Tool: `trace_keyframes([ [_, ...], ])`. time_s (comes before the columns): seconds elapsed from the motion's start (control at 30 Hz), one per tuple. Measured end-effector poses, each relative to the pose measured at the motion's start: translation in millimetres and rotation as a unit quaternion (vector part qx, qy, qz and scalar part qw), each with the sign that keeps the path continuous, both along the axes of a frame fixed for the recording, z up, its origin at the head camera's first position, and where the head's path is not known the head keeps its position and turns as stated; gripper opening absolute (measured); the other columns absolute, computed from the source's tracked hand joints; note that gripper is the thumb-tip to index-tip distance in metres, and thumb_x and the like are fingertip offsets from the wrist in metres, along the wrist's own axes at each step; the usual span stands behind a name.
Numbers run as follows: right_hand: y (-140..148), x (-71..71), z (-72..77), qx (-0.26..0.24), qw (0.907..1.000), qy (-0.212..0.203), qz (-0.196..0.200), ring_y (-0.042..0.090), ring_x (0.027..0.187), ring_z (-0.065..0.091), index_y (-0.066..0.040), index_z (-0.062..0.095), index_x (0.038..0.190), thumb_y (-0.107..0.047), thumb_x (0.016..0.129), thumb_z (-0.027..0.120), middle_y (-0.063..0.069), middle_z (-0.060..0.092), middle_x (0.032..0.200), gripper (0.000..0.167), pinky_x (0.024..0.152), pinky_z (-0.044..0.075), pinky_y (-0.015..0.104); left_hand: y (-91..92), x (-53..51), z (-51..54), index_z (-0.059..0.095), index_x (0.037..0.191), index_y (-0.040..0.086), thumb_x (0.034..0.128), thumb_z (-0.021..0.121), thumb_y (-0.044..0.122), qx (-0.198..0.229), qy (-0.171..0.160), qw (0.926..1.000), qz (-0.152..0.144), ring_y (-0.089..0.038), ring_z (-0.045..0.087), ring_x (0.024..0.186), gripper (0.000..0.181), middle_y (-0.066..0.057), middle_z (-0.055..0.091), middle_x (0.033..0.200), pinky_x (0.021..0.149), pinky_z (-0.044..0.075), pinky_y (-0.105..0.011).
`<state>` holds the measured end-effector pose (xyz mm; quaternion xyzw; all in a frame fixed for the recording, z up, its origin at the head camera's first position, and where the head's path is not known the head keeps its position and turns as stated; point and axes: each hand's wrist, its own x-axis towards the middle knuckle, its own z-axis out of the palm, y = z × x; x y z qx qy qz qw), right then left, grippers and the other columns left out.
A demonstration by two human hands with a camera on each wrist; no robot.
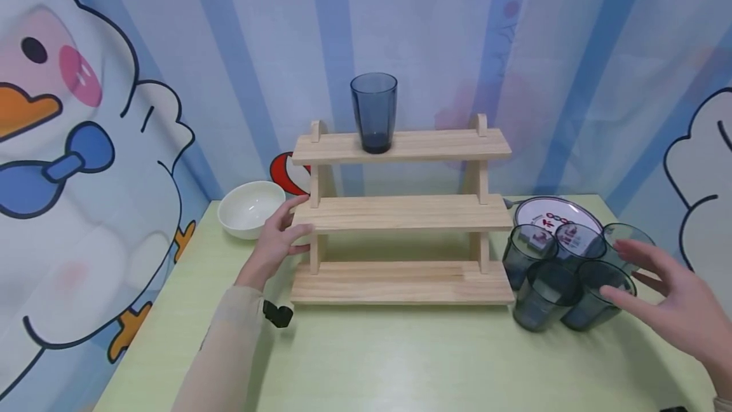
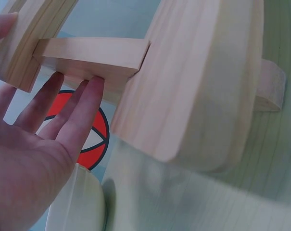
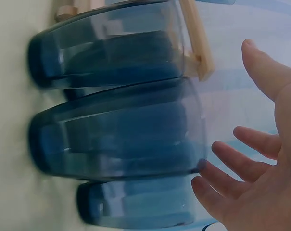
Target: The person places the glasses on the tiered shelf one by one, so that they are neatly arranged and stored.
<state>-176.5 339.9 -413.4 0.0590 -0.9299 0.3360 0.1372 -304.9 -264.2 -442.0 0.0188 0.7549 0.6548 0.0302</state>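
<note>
A three-tier wooden display shelf stands on the table, with one blue glass tumbler upright on its top tier. My left hand holds the shelf's left side. In the left wrist view, the thumb is over the end of a board while the fingers touch the upright below it. Several more blue tumblers stand upright in a cluster at the shelf's right end. Beside them is my right hand, thumb and fingers spread, grasping nothing. In the right wrist view its fingertips are close to the rim of a tumbler.
A white bowl sits at the back left, near my left hand. Behind the tumblers lies a white plate with a dark rim and red print. A cartoon-printed curtain hangs behind the pale green table.
</note>
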Motion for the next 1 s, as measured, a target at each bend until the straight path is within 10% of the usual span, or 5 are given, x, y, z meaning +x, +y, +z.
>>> trace_keyframes([
  [0.17,0.0,5.4,-14.8,-0.017,0.9992,-0.032,-0.019,0.060,0.140,0.033,0.000,0.024,0.165,-0.025,0.096,0.079,0.039,0.034,0.159,0.091,0.114,0.034,0.069,0.3,-1.0,-0.2,0.043,0.160,0.032,0.0994,0.069,0.020,-0.006,0.002,1.0000,-0.002,-0.042,0.053,0.136,0.067,-0.015,0.046,0.157,0.095,0.059,-0.059],
  [0.4,-1.6,7.4,-33.2,-0.034,0.9977,-0.047,-0.034,0.066,0.136,0.035,0.001,0.022,0.164,-0.024,0.093,0.082,0.043,0.033,0.155,0.097,0.095,0.036,0.084,0.7,-1.3,-0.2,0.044,0.158,0.034,0.0989,0.069,0.019,-0.004,-0.004,1.0000,0.002,-0.042,0.053,0.136,0.066,-0.014,0.046,0.157,0.094,0.059,-0.059],
  [0.53,-2.2,7.6,-44.3,-0.060,0.9960,-0.052,-0.042,0.065,0.134,0.038,-0.001,0.019,0.166,-0.023,0.092,0.084,0.042,0.035,0.154,0.101,0.097,0.038,0.080,0.2,-1.4,-1.1,0.044,0.158,0.034,0.0986,0.070,0.020,-0.003,-0.007,1.0000,0.003,-0.042,0.053,0.136,0.066,-0.014,0.047,0.156,0.094,0.059,-0.059],
  [0.77,-0.2,2.7,-56.6,-0.084,0.9937,-0.058,-0.046,0.061,0.130,0.046,-0.001,0.020,0.165,-0.028,0.089,0.086,0.039,0.042,0.152,0.104,0.084,0.041,-0.003,-0.7,-2.4,-1.9,0.042,0.160,0.033,0.0988,0.069,0.020,-0.002,-0.005,1.0000,0.001,-0.042,0.053,0.136,0.068,-0.015,0.046,0.157,0.096,0.058,-0.060],
  [1.0,0.3,-0.7,-64.1,-0.097,0.9895,-0.083,-0.068,0.023,0.110,0.059,0.001,0.028,0.161,-0.033,0.089,0.086,0.037,0.047,0.148,0.098,0.072,0.048,0.001,-0.8,-2.2,-3.5,0.042,0.160,0.032,0.0988,0.069,0.020,-0.002,-0.003,1.0000,0.001,-0.042,0.053,0.136,0.068,-0.015,0.046,0.156,0.095,0.058,-0.060],
])
